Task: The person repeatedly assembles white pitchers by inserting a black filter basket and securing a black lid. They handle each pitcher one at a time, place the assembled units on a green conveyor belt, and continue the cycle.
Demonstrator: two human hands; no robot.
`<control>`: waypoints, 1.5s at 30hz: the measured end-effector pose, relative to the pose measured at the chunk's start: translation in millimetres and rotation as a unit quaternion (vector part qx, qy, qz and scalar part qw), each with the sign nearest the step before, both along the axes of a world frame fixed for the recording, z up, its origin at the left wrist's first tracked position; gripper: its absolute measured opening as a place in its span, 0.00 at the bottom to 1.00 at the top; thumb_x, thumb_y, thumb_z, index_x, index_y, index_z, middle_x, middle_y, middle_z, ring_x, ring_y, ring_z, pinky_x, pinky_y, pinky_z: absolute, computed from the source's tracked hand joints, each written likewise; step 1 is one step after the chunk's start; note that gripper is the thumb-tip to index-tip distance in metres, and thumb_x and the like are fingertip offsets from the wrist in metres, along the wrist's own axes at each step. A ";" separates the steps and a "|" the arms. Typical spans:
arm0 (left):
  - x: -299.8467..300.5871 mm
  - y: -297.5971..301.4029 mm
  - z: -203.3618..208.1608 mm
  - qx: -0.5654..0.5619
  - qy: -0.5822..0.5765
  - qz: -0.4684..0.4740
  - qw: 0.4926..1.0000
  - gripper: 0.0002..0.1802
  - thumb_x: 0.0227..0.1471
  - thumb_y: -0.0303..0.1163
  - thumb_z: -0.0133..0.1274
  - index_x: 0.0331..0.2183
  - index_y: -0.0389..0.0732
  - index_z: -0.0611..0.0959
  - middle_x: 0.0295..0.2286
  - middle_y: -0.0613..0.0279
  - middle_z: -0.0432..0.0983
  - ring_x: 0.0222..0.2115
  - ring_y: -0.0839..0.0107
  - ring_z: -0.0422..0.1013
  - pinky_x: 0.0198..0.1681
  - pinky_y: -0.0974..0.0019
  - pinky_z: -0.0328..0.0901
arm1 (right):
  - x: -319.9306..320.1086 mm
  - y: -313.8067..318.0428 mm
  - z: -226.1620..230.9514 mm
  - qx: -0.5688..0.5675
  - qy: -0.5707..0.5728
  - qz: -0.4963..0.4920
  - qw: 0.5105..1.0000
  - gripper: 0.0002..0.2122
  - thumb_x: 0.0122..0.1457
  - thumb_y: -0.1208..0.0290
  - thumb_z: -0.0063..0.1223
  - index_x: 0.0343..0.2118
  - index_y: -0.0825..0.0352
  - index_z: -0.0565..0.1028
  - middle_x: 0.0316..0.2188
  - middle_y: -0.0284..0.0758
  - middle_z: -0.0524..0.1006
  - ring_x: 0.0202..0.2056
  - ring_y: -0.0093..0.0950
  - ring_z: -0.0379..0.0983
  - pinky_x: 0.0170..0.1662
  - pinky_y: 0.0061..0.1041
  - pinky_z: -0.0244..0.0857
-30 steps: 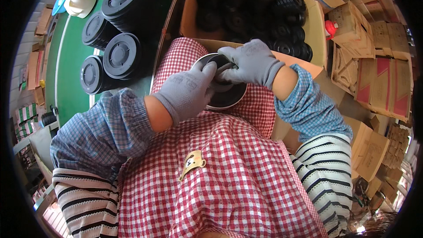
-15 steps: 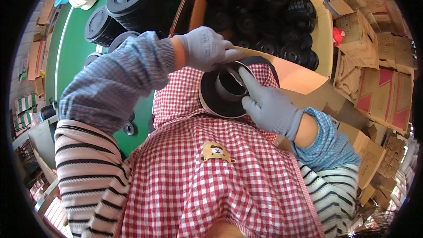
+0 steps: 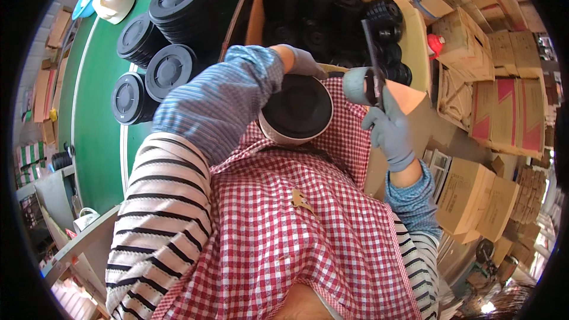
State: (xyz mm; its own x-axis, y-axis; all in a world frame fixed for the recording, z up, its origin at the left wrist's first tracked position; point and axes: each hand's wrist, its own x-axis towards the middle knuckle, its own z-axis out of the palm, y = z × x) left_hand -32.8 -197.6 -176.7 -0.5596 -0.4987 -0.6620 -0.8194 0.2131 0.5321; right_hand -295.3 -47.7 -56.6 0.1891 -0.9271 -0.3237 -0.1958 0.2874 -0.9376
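Note:
A round tub-like piece [image 3: 296, 111] with a dark face and a pale side wall rests tilted on my lap. My left hand [image 3: 304, 64], in a grey glove, is closed at its far rim; part of the fingers is hidden. To the right, my right hand [image 3: 391, 134], also gloved, grips a flat black disc [image 3: 375, 62] by its lower edge. The disc is held upright, nearly edge-on, with a short grey collar [image 3: 357, 86] sticking out to the left. It is apart from the tub-like piece.
A cardboard box [image 3: 256, 24] of round black pieces [image 3: 314, 18] stands ahead. On the green table [image 3: 98, 142] at left are stacks of black discs [image 3: 178, 3] and a white cap-like item [image 3: 112, 3]. Several cartons [image 3: 504, 112] line the right side.
My right hand has lifted the collared disc off my lap to the right and turned it on edge. The tub-like piece now shows, and my left hand stays at its far side.

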 end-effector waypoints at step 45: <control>591.9 89.9 -0.1 -0.476 0.288 0.825 0.097 0.09 0.43 0.21 0.61 0.30 0.41 0.78 0.24 0.65 0.75 0.24 0.73 0.69 0.31 0.66 0.68 | 260.2 -36.6 -53.3 -0.422 0.090 0.593 0.680 0.26 0.59 0.64 0.57 0.60 0.68 0.72 0.45 0.43 0.80 0.42 0.36 0.79 0.43 0.38 0.71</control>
